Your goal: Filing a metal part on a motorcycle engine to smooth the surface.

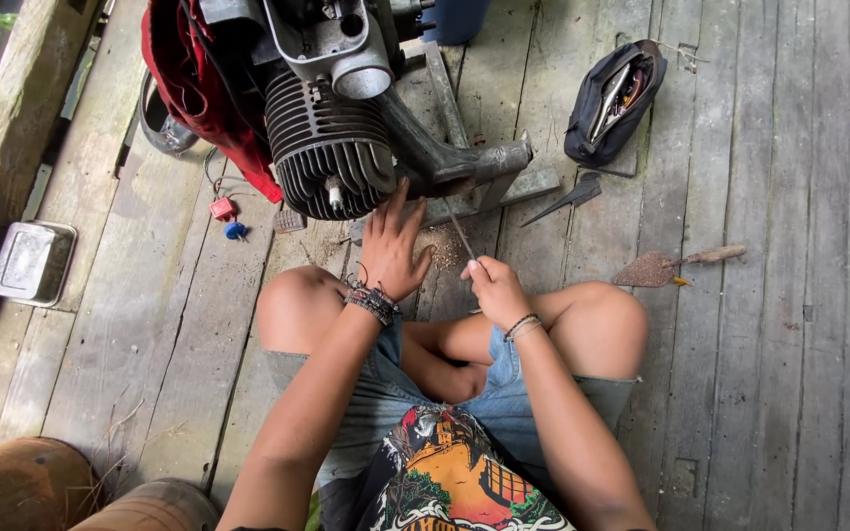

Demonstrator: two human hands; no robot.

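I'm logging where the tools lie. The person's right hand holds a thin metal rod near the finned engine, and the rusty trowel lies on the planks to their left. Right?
Not quite. In the head view the rusty trowel lies to their right. The right hand does hold the thin metal rod near the finned engine.

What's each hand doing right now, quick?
Left hand: open, fingers spread, resting against the underside of the dark finned metal engine cylinder.
Right hand: closed around a thin metal rod angled toward the engine.

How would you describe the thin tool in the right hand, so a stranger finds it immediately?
Start at the finned engine cylinder. Below and right of it, the right hand holds a thin metal rod slanting up toward the engine. Unlike the flat rusty trowel, it is needle-slim.
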